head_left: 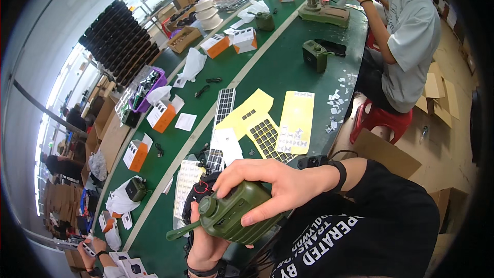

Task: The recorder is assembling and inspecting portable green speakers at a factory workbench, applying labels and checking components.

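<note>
A green, jerrycan-shaped device (237,215), apparently a small portable speaker, is held tilted above the near edge of the workbench. It has a round knob on top and a green strap loop hanging to the left. My right hand (278,181) grips it from above, the fingers over its upper edge and the thumb across its ribbed face. From below, my left hand (207,247) supports it, with its fingers partly hidden behind the body. Close beyond lie yellow sticker sheets (295,123), a sheet of dark square stickers (269,138) and a white label sheet (188,177).
The green bench (257,77) carries orange-and-white boxes (163,117), cables (201,91) and a purple basket (149,91). Another green device (315,56) stands farther off. A co-worker (406,46) sits at the right on a red stool (381,121), near a press stand (324,15).
</note>
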`<state>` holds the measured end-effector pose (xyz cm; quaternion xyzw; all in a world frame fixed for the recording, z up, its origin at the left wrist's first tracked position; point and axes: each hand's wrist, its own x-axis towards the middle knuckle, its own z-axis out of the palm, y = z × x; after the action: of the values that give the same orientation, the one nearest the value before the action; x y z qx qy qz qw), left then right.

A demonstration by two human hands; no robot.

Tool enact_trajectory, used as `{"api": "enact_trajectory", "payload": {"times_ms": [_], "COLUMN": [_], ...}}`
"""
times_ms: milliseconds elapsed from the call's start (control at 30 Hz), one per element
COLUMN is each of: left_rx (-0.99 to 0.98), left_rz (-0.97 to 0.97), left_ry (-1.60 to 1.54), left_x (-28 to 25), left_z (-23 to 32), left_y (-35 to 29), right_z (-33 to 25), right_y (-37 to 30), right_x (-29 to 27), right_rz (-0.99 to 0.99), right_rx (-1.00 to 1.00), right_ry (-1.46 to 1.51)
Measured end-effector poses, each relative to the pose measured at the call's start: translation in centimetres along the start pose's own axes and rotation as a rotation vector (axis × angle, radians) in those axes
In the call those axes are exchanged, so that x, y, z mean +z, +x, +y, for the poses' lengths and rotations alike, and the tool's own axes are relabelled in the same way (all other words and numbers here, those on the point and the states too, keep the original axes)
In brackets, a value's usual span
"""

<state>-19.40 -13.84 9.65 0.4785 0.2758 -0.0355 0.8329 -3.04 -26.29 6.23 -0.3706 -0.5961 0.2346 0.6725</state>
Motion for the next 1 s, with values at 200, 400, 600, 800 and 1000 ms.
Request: {"api": "enact_trajectory", "payload": {"times_ms": [200,400,600,800,1000], "left_rx": [-0.047,-0.152,-0.008,0.300,0.396], "left_rz": [-0.078,-0.305,-0.213,0.168,0.047], "left_ry": [-0.342,-0.371,-0.244,0.158,0.558], "left_x": [0.5,-0.8,-0.3,3.0,4.4], "left_z": [-0.5,-0.3,-0.7,-2.6,-2.0], "left_y": [0.5,1.2,1.2,1.5,-0.7], "right_z": [-0.3,0.0,-0.4,1.4,1.5], "right_y": [-0.7,-0.2,-1.0,-1.1,-0.5], "right_x": [-0.4,-1.1,-0.3,1.7,-1.1], "right_rz": [0.060,0.029,0.169,0.272,0.385], "right_rx": [-0.005,0.299,0.206,-0.068,0.237], "right_ry": [0.081,0.503,0.034,-0.585,0.330]}}
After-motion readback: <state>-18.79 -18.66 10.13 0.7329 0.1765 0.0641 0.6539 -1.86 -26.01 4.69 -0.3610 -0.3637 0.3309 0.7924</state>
